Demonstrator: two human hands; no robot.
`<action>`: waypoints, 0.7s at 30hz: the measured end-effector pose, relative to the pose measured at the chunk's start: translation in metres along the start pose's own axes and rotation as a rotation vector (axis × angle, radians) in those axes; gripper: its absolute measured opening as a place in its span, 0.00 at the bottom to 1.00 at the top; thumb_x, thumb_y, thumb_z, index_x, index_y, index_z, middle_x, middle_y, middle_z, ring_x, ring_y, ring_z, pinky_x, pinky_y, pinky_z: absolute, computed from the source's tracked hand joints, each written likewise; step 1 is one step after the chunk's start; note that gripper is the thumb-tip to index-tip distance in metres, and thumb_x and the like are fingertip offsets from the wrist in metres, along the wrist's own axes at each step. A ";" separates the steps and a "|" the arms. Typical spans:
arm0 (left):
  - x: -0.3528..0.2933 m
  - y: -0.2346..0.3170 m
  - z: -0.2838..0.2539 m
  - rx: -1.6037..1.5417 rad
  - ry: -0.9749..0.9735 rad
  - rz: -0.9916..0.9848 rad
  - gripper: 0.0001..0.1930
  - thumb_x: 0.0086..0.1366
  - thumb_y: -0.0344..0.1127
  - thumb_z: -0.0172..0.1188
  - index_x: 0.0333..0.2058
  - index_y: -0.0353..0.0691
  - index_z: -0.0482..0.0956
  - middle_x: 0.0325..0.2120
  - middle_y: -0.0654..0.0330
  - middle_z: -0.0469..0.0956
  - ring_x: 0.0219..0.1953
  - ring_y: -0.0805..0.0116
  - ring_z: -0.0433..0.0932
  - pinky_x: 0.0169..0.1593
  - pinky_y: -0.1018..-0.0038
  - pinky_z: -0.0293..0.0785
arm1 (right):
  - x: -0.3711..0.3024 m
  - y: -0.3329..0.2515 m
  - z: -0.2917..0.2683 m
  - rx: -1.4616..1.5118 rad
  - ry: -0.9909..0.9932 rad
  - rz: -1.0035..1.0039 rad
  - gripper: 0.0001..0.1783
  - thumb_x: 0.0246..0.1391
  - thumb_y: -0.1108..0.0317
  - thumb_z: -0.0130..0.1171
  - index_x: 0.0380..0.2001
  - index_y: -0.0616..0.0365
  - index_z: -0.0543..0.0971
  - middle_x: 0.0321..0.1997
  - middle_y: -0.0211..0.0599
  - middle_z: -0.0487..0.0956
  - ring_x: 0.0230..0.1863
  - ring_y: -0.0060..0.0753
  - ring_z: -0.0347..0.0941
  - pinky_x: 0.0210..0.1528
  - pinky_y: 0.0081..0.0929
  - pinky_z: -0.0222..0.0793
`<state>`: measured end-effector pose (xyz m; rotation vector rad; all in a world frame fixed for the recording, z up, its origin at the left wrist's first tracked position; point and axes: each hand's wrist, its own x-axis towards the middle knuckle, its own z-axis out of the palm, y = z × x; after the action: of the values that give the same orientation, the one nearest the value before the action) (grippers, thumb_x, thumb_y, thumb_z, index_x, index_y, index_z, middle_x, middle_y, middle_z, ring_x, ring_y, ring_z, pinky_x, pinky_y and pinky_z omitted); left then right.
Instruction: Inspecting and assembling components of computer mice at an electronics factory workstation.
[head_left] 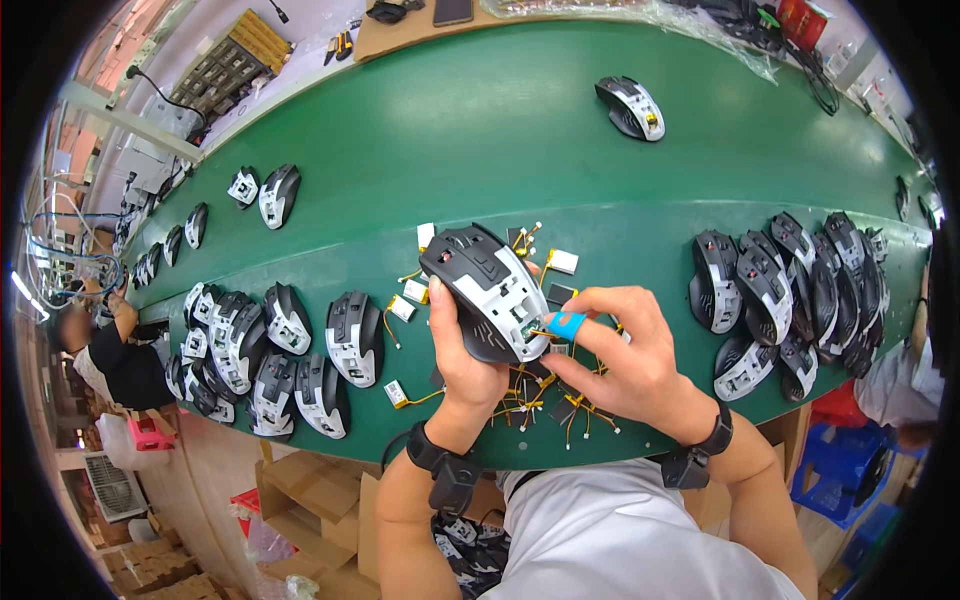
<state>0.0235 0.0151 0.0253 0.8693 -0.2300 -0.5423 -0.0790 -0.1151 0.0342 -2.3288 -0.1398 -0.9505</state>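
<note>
**A:** What do the hands hold?

**B:** The left hand is clamped around one upturned computer mouse above the green tabletop. The right hand, with a blue cot on one fingertip, pinches at the mouse's open underside.

**A:** And nearby?

**B:** Small batteries with yellow wires lie under the hands, too tangled to count. Mouse piles flank both sides; one lone mouse sits well beyond.

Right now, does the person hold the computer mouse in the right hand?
No, the left hand grips the upturned computer mouse, while the right hand only touches its lower end with the fingertips.
</note>
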 end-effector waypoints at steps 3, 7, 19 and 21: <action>0.001 -0.001 0.002 0.012 0.032 -0.003 0.31 0.71 0.58 0.29 0.53 0.38 0.68 0.40 0.49 0.78 0.43 0.60 0.78 0.46 0.67 0.75 | -0.003 0.003 0.003 -0.002 0.006 -0.017 0.23 0.30 0.69 0.74 0.36 0.55 0.79 0.42 0.32 0.76 0.37 0.35 0.72 0.38 0.31 0.66; -0.005 -0.002 0.004 0.043 0.028 -0.010 0.31 0.71 0.58 0.28 0.53 0.38 0.69 0.40 0.50 0.78 0.42 0.62 0.78 0.46 0.67 0.75 | -0.007 -0.001 0.010 -0.019 0.019 -0.023 0.21 0.30 0.70 0.73 0.35 0.54 0.80 0.41 0.32 0.76 0.37 0.37 0.71 0.38 0.32 0.67; -0.013 -0.015 0.001 0.121 0.036 -0.059 0.31 0.71 0.58 0.28 0.51 0.37 0.69 0.41 0.52 0.77 0.39 0.66 0.77 0.44 0.70 0.74 | -0.011 -0.001 0.012 -0.112 0.120 -0.034 0.16 0.28 0.69 0.72 0.24 0.53 0.78 0.32 0.28 0.75 0.30 0.31 0.71 0.32 0.28 0.62; -0.012 -0.015 -0.001 0.132 0.017 -0.028 0.31 0.71 0.59 0.28 0.51 0.37 0.69 0.41 0.52 0.77 0.39 0.66 0.77 0.44 0.69 0.74 | -0.007 -0.003 0.012 -0.062 0.067 0.009 0.15 0.27 0.70 0.72 0.22 0.54 0.76 0.31 0.29 0.75 0.29 0.31 0.69 0.31 0.29 0.62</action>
<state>0.0081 0.0148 0.0134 1.0064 -0.2411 -0.5501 -0.0778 -0.1046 0.0250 -2.3478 -0.0731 -1.0410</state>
